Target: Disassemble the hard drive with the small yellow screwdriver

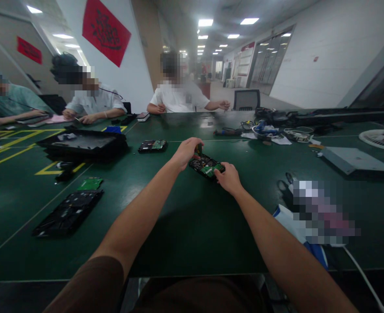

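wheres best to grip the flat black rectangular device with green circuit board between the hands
Probably pinch the flat black rectangular device by its slim right end, from the right, as the right hand does; the left hand sits over the opposite end.

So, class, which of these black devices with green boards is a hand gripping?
The rightmost device; the right hand grips its right end. The middle device and the leftmost device lie on the table, untouched.
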Demonstrator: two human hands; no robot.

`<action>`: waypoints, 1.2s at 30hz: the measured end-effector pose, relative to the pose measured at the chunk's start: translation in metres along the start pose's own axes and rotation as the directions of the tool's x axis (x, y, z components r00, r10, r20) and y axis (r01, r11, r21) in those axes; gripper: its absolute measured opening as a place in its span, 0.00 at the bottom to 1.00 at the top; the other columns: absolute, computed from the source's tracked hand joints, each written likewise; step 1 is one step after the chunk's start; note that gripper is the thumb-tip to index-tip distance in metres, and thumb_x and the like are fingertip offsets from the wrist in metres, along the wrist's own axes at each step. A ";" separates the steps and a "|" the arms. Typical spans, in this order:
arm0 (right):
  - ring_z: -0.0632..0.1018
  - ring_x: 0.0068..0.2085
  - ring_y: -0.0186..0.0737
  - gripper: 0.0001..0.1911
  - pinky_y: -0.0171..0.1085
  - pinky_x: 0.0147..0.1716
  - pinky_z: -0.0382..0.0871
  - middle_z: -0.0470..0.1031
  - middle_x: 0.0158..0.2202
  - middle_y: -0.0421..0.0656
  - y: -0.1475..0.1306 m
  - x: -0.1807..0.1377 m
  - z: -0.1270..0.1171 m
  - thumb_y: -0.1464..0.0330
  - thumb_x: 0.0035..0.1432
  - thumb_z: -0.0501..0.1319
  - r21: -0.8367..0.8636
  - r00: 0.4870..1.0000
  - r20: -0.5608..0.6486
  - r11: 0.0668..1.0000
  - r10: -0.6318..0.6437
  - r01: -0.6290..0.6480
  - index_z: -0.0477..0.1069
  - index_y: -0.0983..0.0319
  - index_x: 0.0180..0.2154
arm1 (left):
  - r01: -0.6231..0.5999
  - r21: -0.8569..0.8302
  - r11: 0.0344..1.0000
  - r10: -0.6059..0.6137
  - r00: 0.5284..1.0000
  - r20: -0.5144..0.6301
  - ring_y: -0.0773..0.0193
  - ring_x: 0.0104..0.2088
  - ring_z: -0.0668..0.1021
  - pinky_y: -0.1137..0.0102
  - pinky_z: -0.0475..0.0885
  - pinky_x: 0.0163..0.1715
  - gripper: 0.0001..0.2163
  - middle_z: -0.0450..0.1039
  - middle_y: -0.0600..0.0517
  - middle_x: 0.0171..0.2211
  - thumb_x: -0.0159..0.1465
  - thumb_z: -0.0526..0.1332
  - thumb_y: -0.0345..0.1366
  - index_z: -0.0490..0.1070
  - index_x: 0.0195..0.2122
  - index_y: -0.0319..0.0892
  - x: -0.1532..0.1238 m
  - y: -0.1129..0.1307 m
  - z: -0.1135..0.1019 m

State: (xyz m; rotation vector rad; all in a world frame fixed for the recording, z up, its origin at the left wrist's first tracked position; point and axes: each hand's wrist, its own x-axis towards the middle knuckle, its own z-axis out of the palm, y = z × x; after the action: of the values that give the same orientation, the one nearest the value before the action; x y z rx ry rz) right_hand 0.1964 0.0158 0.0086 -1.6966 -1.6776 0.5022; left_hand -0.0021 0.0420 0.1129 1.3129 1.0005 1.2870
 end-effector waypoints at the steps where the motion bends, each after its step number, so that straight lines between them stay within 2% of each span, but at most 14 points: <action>1: 0.82 0.38 0.39 0.27 0.39 0.43 0.78 0.72 0.56 0.55 0.000 0.000 0.000 0.62 0.67 0.64 -0.003 1.000 -0.002 1.000 -0.001 0.001 0.69 0.67 0.62 | 0.002 0.015 1.000 -0.002 1.000 0.008 0.62 0.34 0.77 0.73 0.71 0.25 0.10 0.76 0.47 0.34 0.63 0.63 0.42 0.77 0.33 0.40 0.000 0.000 0.000; 4: 0.82 0.41 0.41 0.27 0.38 0.43 0.78 0.72 0.57 0.56 0.000 0.000 0.000 0.62 0.67 0.64 0.007 1.000 -0.004 1.000 0.001 -0.001 0.69 0.67 0.63 | 0.030 0.001 1.000 -0.030 0.999 0.045 0.61 0.34 0.78 0.73 0.71 0.25 0.13 0.77 0.46 0.34 0.64 0.62 0.45 0.77 0.34 0.40 0.000 -0.001 0.000; 8: 0.82 0.43 0.43 0.28 0.38 0.42 0.78 0.71 0.57 0.57 0.000 0.001 0.000 0.61 0.66 0.63 0.012 1.000 -0.004 1.000 0.006 -0.006 0.70 0.68 0.63 | 0.124 -0.148 0.981 -0.106 0.987 0.123 0.59 0.33 0.79 0.71 0.72 0.26 0.10 0.79 0.44 0.33 0.63 0.62 0.42 0.74 0.36 0.40 0.001 -0.002 0.001; 11: 0.82 0.44 0.44 0.28 0.38 0.43 0.78 0.72 0.57 0.56 0.000 0.001 -0.001 0.60 0.66 0.64 0.006 1.000 -0.002 1.000 0.009 -0.009 0.70 0.67 0.63 | 0.130 -0.211 0.969 -0.114 0.990 0.086 0.59 0.33 0.80 0.70 0.74 0.27 0.09 0.78 0.44 0.32 0.63 0.61 0.41 0.72 0.34 0.40 0.002 -0.003 0.002; 13: 0.82 0.43 0.43 0.28 0.38 0.41 0.78 0.71 0.58 0.56 -0.001 0.001 -0.001 0.60 0.66 0.64 0.014 1.000 0.001 1.000 0.015 -0.015 0.70 0.66 0.63 | 0.075 -0.180 0.981 -0.073 0.997 0.017 0.61 0.33 0.79 0.71 0.74 0.27 0.09 0.78 0.45 0.33 0.62 0.61 0.41 0.73 0.32 0.40 0.002 -0.003 0.002; 17: 0.81 0.37 0.40 0.29 0.37 0.35 0.78 0.70 0.60 0.57 -0.002 -0.001 -0.001 0.61 0.67 0.63 0.058 0.999 0.017 0.998 0.034 -0.035 0.68 0.66 0.64 | -0.039 -0.013 0.999 0.038 0.997 -0.071 0.63 0.34 0.77 0.74 0.71 0.26 0.11 0.76 0.46 0.34 0.61 0.63 0.43 0.77 0.30 0.39 0.002 -0.002 0.002; 22: 0.80 0.34 0.38 0.28 0.36 0.32 0.79 0.69 0.60 0.58 -0.003 -0.003 -0.002 0.62 0.67 0.63 0.082 1.000 0.006 0.997 0.014 -0.015 0.68 0.68 0.64 | -0.061 0.066 0.996 0.064 0.997 -0.044 0.61 0.35 0.77 0.75 0.67 0.20 0.10 0.77 0.45 0.35 0.61 0.64 0.41 0.77 0.32 0.40 -0.002 0.001 0.003; 25: 0.81 0.36 0.39 0.28 0.36 0.31 0.78 0.69 0.60 0.59 -0.004 -0.003 -0.002 0.62 0.67 0.63 0.089 1.000 0.014 0.996 0.021 -0.023 0.68 0.68 0.64 | -0.025 -0.016 1.000 0.025 1.000 -0.012 0.59 0.35 0.79 0.74 0.70 0.22 0.08 0.78 0.45 0.34 0.61 0.63 0.40 0.74 0.35 0.40 -0.002 0.001 0.004; 29: 0.82 0.40 0.41 0.27 0.36 0.36 0.78 0.70 0.60 0.57 -0.003 -0.001 -0.001 0.63 0.67 0.64 0.049 1.000 -0.005 0.999 0.025 -0.025 0.69 0.67 0.63 | -0.006 -0.119 0.993 0.006 1.000 0.001 0.58 0.35 0.80 0.70 0.75 0.26 0.08 0.78 0.45 0.34 0.62 0.62 0.41 0.69 0.36 0.41 0.000 -0.002 0.004; 32: 0.82 0.41 0.42 0.27 0.37 0.37 0.79 0.70 0.60 0.58 -0.002 -0.001 0.000 0.62 0.67 0.64 0.039 1.000 -0.007 0.999 0.015 -0.014 0.69 0.67 0.63 | -0.063 -0.015 0.998 0.062 0.996 -0.060 0.60 0.34 0.79 0.72 0.73 0.24 0.07 0.77 0.47 0.34 0.60 0.63 0.40 0.71 0.34 0.42 0.000 -0.002 0.004; 36: 0.81 0.37 0.39 0.28 0.37 0.34 0.79 0.70 0.60 0.59 -0.003 -0.002 -0.001 0.62 0.67 0.64 0.057 1.000 0.007 0.998 0.012 -0.013 0.68 0.68 0.63 | -0.145 0.138 0.980 0.159 0.983 -0.096 0.63 0.33 0.76 0.76 0.69 0.22 0.08 0.75 0.49 0.33 0.61 0.62 0.40 0.76 0.31 0.42 -0.001 0.001 0.005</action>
State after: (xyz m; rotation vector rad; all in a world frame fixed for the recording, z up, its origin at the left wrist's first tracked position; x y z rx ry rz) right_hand 0.1952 0.0136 0.0112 -1.6669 -1.6426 0.5567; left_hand 0.0031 0.0406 0.1137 1.4563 1.0907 1.4395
